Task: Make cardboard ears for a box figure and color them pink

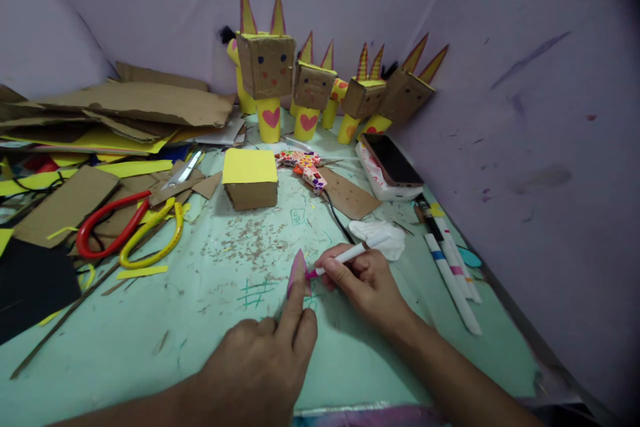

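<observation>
A: Left hand [260, 363]: mostly folded, forefinger stretched forward, its tip pinning a small pointed pink paper piece [297, 271] flat to the green table cover [150, 340]. Nothing is clasped in the hand; it only presses.

B: Right hand [363, 280]: closed in a writing grip round a white marker [345, 255], pink tip meeting the right edge of the pink piece, just beside the pinning fingertip.

A: Position of the piece: near the front middle of the table, between the two hands, beside green scribbles on the cover.

B: Risk, as I judge it: the piece is small and held at one point only, so a sideways stroke could swivel it under the finger and send the line astray.

A: Second risk: tip and fingertip stand so near that ink could mark the finger or run off the paper's edge onto the cover.

B: Surroundings: a yellow-topped cardboard box [249, 178] further back; a patterned glue gun [304, 167] with its black cord [336, 213] trailing towards the right hand. The forearm could snag that cord, I suspect.

A: Also: crumpled white tissue [380, 237] just beyond the right hand, spare markers [453, 273] at right, red and yellow scissors [127, 227] at left, cardboard figures [320, 83] along the back wall, a phone [393, 160] on a white box.
</observation>
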Demonstrator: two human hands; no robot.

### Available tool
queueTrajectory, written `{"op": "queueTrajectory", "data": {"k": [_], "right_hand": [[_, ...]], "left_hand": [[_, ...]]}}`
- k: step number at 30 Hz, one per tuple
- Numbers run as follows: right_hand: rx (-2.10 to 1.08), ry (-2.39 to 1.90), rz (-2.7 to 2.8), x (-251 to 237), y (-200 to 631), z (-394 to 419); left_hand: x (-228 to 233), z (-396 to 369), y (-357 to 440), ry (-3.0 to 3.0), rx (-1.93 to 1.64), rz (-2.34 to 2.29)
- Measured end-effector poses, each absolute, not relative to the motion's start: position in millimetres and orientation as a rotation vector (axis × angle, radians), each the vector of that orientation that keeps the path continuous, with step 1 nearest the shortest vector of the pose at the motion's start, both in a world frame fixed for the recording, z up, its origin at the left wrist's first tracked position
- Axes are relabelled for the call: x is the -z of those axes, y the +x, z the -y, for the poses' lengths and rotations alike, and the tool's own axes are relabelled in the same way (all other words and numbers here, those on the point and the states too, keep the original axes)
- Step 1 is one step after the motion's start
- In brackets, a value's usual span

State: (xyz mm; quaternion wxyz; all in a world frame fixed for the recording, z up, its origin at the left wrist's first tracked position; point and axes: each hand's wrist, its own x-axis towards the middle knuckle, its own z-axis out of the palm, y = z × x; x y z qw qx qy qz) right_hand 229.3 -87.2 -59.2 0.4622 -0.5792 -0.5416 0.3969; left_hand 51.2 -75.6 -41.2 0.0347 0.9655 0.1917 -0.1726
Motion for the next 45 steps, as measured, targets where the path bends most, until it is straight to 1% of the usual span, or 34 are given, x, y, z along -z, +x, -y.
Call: {"op": "queueTrajectory", "data": {"k": [9,14,18,21,28,33,45], "right_hand": [[-0.991,-1.351,1.397,56.1,230.4,89.5],[-1.026,-1.322,1.431,52.2,230.6,90.6],[-1.045,-1.332,1.345,55.3,232.0,91.8],[-1.030,-1.355,1.271,58.4,232.0,92.1],[-1.011,-1.321,1.425,54.4,232.1,90.6],[-1.011,-1.352,1.359,53.7,231.5,89.9],[-1.002,-1.325,1.418,54.9,231.8,91.9]], "left_hand": [[39.4,74.9,50.9,2.956,0.588,-0.584],[42.7,75.3,50.3,2.977,0.535,-0.609],[39.9,75.6,50.8,2.993,0.548,-0.588],[36.0,75.1,51.5,2.984,0.562,-0.577],[39.4,76.9,50.0,2.976,0.535,-0.605],[38.9,77.3,50.6,2.962,0.555,-0.611],[38.2,76.9,49.6,2.951,0.524,-0.600]]}}
